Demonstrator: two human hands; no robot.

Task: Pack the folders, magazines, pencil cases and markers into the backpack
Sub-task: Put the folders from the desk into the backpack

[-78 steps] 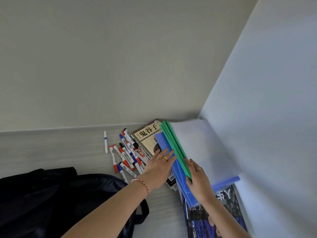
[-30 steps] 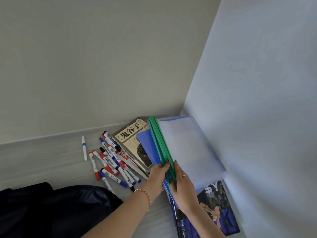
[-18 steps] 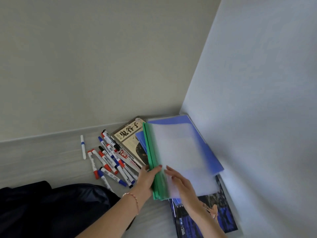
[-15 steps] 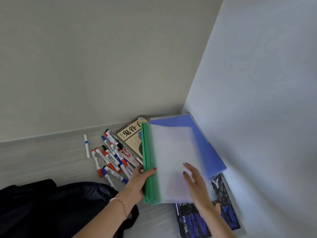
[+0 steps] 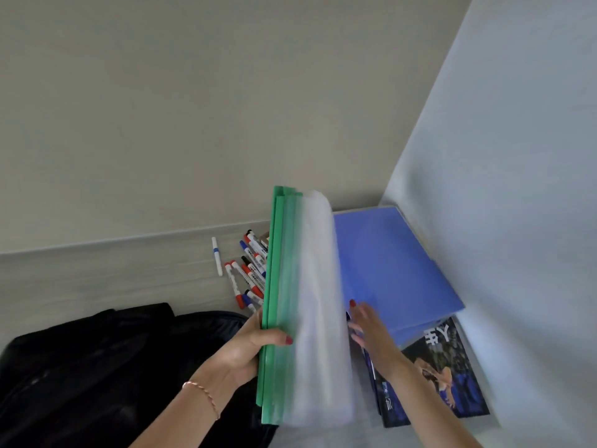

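My left hand [image 5: 250, 345] grips a stack of green-spined folders [image 5: 290, 305] with clear covers, lifted and tilted above the table. My right hand [image 5: 368, 328] hovers just right of the stack with fingers spread, over blue folders [image 5: 387, 266] that lie in the corner. A dark blue magazine [image 5: 445, 373] lies under those blue folders. Several markers [image 5: 248, 270] with red, blue and black caps lie scattered left of the stack. The black backpack [image 5: 97, 367] sits at the lower left.
A single white marker with a blue band [image 5: 216, 260] lies apart from the rest. Walls close the table [image 5: 97, 279] at the back and the right. The book behind the lifted folders is almost hidden.
The green folders came up off the blue ones and swung left toward the backpack, held by my left hand. My right hand let go of them and now hangs free.
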